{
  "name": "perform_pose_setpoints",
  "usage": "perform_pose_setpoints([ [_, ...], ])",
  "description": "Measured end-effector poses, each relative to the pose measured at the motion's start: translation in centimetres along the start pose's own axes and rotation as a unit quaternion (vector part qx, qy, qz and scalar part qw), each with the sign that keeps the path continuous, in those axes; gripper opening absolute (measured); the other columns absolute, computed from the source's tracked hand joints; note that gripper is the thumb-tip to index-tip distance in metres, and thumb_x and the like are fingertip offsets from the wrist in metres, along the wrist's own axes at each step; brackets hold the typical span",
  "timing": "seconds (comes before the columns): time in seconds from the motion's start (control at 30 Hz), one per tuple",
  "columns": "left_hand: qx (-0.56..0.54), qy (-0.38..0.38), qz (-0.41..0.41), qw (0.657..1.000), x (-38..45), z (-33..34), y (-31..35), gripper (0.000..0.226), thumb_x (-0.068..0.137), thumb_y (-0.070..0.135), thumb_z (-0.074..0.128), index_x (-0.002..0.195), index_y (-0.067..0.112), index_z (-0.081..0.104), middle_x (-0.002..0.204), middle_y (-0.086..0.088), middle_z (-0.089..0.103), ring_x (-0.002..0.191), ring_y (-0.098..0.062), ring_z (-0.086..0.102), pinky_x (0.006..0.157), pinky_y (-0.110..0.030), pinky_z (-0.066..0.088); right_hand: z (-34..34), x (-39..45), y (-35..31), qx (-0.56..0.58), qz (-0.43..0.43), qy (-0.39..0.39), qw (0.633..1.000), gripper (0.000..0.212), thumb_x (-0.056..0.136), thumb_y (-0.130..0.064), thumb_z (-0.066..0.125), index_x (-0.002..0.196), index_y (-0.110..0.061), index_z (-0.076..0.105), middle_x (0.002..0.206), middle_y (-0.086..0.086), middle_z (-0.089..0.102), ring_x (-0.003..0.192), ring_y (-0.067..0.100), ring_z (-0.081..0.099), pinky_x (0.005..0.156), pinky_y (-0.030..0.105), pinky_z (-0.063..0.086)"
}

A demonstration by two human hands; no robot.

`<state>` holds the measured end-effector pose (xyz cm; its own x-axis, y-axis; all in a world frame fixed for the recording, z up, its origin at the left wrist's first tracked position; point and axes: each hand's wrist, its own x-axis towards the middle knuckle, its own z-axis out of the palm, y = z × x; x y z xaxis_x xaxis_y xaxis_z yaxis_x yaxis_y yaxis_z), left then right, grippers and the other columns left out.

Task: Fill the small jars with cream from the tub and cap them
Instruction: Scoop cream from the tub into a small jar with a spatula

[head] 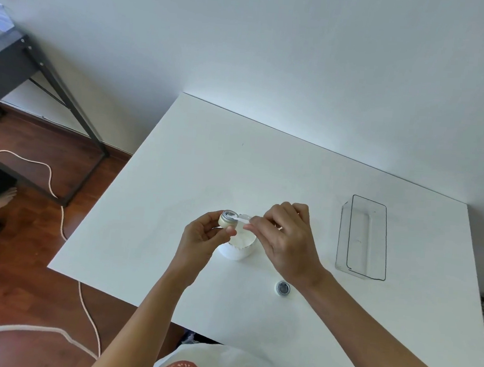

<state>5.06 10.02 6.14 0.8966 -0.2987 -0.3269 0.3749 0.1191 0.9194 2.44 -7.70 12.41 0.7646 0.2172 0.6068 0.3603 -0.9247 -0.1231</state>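
My left hand [201,234] holds a small cream-coloured jar [227,219] by its sides, tilted, its open mouth facing up and right. My right hand [284,234] pinches a small white spatula [241,219] whose tip rests in the jar's mouth. Both hands hover just above the open white cream tub [239,246], which stands on the white table [236,165] and is partly hidden by my fingers. A small round lid [283,288] lies on the table near my right wrist.
A clear, empty rectangular plastic bin [363,238] stands on the table's right side. Left of the table lie a wooden floor, a pale cable [57,202] and a dark metal frame [66,100]. A wall rises behind the table.
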Motion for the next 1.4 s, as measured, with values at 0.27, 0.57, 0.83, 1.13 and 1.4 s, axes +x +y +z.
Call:
perform_pose_setpoints([
  [0.27,-0.001,-0.003,-0.001,1.0,0.2,-0.3,-0.3,0.027,0.091,0.007,0.07,0.116,0.015,0.07,0.107,-0.005,0.077,0.099,-0.019,0.072,0.09,-0.027,0.056,-0.3,-0.6,0.1,-0.012,-0.004,0.011,1.0,0.025,0.094,-0.026,0.061,0.076,-0.013,0.072,0.062,0.001,0.051,0.056,0.021,0.048,0.067,0.033,0.037],
  [0.57,-0.008,0.001,0.001,1.0,0.2,-1.1,-0.7,0.029,0.09,0.01,0.071,0.119,0.014,0.068,0.116,-0.005,0.074,0.107,-0.025,0.073,0.104,-0.044,0.049,0.0,-1.5,0.6,0.047,0.11,0.013,0.993,0.018,0.09,-0.025,0.066,0.075,-0.016,0.07,0.067,-0.004,0.053,0.062,0.015,0.05,0.073,0.03,0.035],
  [0.83,-0.036,0.005,-0.001,0.999,0.2,-2.3,-0.8,0.046,0.077,0.028,0.079,0.12,0.019,0.067,0.121,-0.004,0.072,0.109,-0.029,0.072,0.105,-0.047,0.047,2.6,-2.0,1.7,0.063,0.247,-0.134,0.958,0.016,0.084,-0.028,0.071,0.072,-0.018,0.067,0.07,-0.004,0.055,0.064,0.017,0.054,0.075,0.027,0.027],
  [1.13,-0.033,0.017,-0.007,0.999,0.0,-2.6,-1.0,0.038,0.084,0.021,0.073,0.12,0.017,0.064,0.118,-0.001,0.073,0.106,-0.027,0.073,0.084,-0.026,0.057,6.8,-1.5,1.2,-0.003,0.165,-0.311,0.936,0.022,0.094,-0.026,0.055,0.084,-0.012,0.069,0.086,0.003,0.056,0.085,0.026,0.051,0.081,0.033,0.028],
  [1.4,0.012,0.033,-0.013,0.999,0.1,-2.6,-1.3,0.033,0.089,0.004,0.072,0.116,0.021,0.067,0.108,0.012,0.072,0.089,-0.007,0.07,0.083,-0.02,0.052,6.6,-1.9,1.8,0.09,0.33,-0.299,0.891,0.027,0.093,-0.03,0.058,0.077,-0.01,0.065,0.084,0.004,0.058,0.082,0.022,0.054,0.081,0.035,0.03],
])
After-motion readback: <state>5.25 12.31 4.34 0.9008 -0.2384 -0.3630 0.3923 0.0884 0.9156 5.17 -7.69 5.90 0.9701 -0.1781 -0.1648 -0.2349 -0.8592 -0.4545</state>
